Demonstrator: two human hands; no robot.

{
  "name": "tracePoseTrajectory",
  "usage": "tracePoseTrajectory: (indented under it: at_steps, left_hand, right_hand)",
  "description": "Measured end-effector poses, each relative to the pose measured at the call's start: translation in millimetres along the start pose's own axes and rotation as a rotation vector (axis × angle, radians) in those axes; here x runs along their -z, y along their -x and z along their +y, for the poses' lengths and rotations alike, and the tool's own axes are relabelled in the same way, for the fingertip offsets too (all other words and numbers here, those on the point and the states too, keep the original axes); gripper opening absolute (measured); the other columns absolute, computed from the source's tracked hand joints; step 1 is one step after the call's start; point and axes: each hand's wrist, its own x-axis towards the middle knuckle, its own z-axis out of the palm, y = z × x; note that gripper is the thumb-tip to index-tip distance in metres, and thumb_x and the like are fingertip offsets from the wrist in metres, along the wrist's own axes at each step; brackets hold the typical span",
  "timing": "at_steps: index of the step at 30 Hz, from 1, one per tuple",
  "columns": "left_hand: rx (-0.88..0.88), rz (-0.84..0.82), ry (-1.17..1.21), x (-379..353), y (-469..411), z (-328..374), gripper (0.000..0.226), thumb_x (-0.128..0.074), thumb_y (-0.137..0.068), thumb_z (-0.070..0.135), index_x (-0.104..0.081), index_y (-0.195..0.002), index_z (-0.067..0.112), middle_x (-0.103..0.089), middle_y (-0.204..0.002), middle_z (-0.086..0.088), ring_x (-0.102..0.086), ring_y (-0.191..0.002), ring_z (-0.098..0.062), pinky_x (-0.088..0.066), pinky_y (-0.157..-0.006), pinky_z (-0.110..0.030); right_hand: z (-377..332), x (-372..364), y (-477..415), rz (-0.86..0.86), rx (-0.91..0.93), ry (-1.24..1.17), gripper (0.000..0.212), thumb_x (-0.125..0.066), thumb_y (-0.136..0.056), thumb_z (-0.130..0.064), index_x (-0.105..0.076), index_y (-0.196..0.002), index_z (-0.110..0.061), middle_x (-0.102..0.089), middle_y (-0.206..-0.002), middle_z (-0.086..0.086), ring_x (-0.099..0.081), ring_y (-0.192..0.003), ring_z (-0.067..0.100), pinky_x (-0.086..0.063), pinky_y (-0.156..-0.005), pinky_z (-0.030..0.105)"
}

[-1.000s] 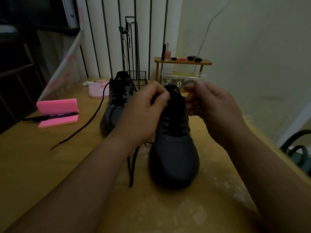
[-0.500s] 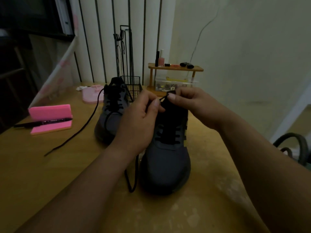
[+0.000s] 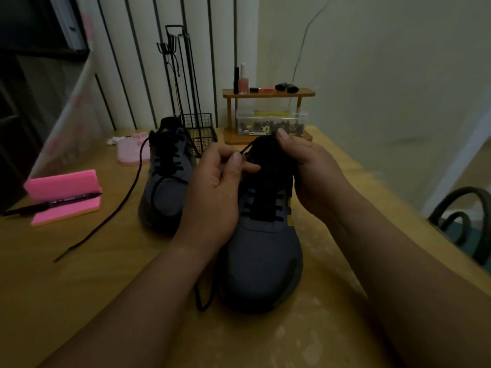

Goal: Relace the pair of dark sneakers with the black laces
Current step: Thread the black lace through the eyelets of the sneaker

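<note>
Dark grey fabric sneaker [image 3: 261, 256] is sitting directly beneath both hands, its long axis running away from the person, toe nearest. At its far end the left hand [image 3: 212, 192] is pinching the thin black lace [image 3: 246, 150], while the right hand [image 3: 310, 168], just beside, is gripping the black tongue [image 3: 265, 152].

Finishes: mostly matt, wood and fabric.
Worktop [image 3: 79, 288] smooth yellowish wood, pale scuffed patches lower right. Near sneaker [image 3: 261, 256] and far sneaker [image 3: 164, 200]: matt dark fabric uppers. Laces [image 3: 117, 211]: matt woven cord. Wire basket [image 3: 202, 128]: black metal. Small shelf [image 3: 268, 92]: glossy wood; box [image 3: 271, 120] under it clear plastic.
</note>
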Motion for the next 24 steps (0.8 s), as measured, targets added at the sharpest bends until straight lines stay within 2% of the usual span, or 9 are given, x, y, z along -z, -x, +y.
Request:
tracePoseTrajectory:
  at_steps: [2, 5, 9, 12, 15, 17, 21, 24]
  left_hand:
    - [-0.024, 0.047, -0.031, 4.7, 0.9, 5.8, 0.014, -0.048, -0.111, 0.02, -0.06, -0.103, 0.019, -0.073, -0.094, 0.004, -0.067, -0.087, -0.004, -0.051, -0.072, -0.016]
    - [0.032, 0.081, -0.055, 14.4, -2.0, 14.1, 0.014, -0.047, -0.11, 0.023, -0.058, -0.102, 0.018, -0.059, -0.078, -0.007, -0.049, -0.061, -0.014, -0.042, -0.052, -0.028]
    - [0.125, -0.022, -0.15, 19.7, -6.1, 16.3, 0.014, -0.051, -0.108, 0.027, -0.063, -0.101, 0.023, -0.054, -0.068, 0.0, -0.044, -0.057, -0.012, -0.04, -0.05, -0.026]
    - [0.126, -0.087, -0.165, 18.8, -3.4, 18.1, 0.013, -0.059, -0.105, 0.028, -0.068, -0.097, 0.023, -0.065, -0.076, -0.007, -0.054, -0.06, -0.014, -0.043, -0.052, -0.016]
    - [0.116, -0.112, -0.138, 20.1, -2.4, 18.3, 0.011, -0.062, -0.103, 0.028, -0.07, -0.096, 0.025, -0.064, -0.069, -0.01, -0.055, -0.061, -0.021, -0.044, -0.055, -0.014]
    - [0.07, -0.101, -0.148, 20.4, -2.3, 17.6, 0.01, -0.063, -0.103, 0.026, -0.071, -0.097, 0.026, -0.065, -0.072, -0.009, -0.058, -0.062, -0.014, -0.045, -0.058, -0.011]
    - [-0.004, -0.181, -0.173, 18.1, 0.2, 14.7, 0.011, -0.064, -0.103, 0.018, -0.072, -0.098, 0.022, -0.072, -0.089, 0.006, -0.068, -0.085, -0.005, -0.052, -0.07, -0.013]
    - [-0.044, -0.208, -0.254, 14.4, 1.6, 9.3, 0.01, -0.064, -0.102, 0.019, -0.073, -0.098, 0.023, -0.073, -0.09, 0.009, -0.07, -0.089, -0.006, -0.057, -0.073, -0.021]
  right_hand:
    - [1.7, 2.4, -1.9, -0.011, 0.005, 0.009, 0.042, -0.054, -0.107, -0.033, -0.068, -0.123, 0.004, -0.073, -0.12, 0.02, -0.072, -0.113, 0.026, -0.06, -0.092, 0.03]
    - [3.0, 5.9, -3.6, -0.024, -0.004, 0.004, 0.036, -0.054, -0.107, -0.032, -0.071, -0.122, -0.004, -0.076, -0.121, 0.008, -0.071, -0.116, 0.016, -0.054, -0.096, 0.028]
    - [2.8, 7.3, -3.8, -0.061, -0.009, 0.007, 0.038, -0.052, -0.107, -0.033, -0.069, -0.126, -0.005, -0.074, -0.126, 0.009, -0.068, -0.121, 0.018, -0.05, -0.109, 0.036]
    - [2.9, 7.6, -4.8, -0.084, -0.021, 0.002, 0.042, -0.051, -0.108, -0.035, -0.066, -0.131, -0.002, -0.071, -0.129, 0.013, -0.067, -0.123, 0.023, -0.048, -0.113, 0.043]
    - [4.4, 7.4, -8.0, -0.08, -0.031, -0.009, 0.045, -0.054, -0.107, -0.035, -0.063, -0.136, -0.002, -0.068, -0.135, 0.014, -0.064, -0.128, 0.024, -0.045, -0.117, 0.047]
    - [5.0, 7.9, -9.9, -0.067, -0.032, -0.014, 0.047, -0.055, -0.107, -0.035, -0.06, -0.14, -0.002, -0.066, -0.139, 0.013, -0.062, -0.132, 0.024, -0.042, -0.119, 0.047]
    - [5.3, 9.5, -9.9, -0.068, -0.039, -0.026, 0.044, -0.055, -0.107, -0.034, -0.063, -0.136, -0.002, -0.069, -0.134, 0.014, -0.065, -0.127, 0.025, -0.046, -0.116, 0.045]
    - [4.2, 9.1, -6.9, -0.089, -0.034, -0.024, 0.043, -0.053, -0.108, -0.033, -0.064, -0.132, 0.0, -0.071, -0.128, 0.015, -0.068, -0.122, 0.024, -0.054, -0.105, 0.036]
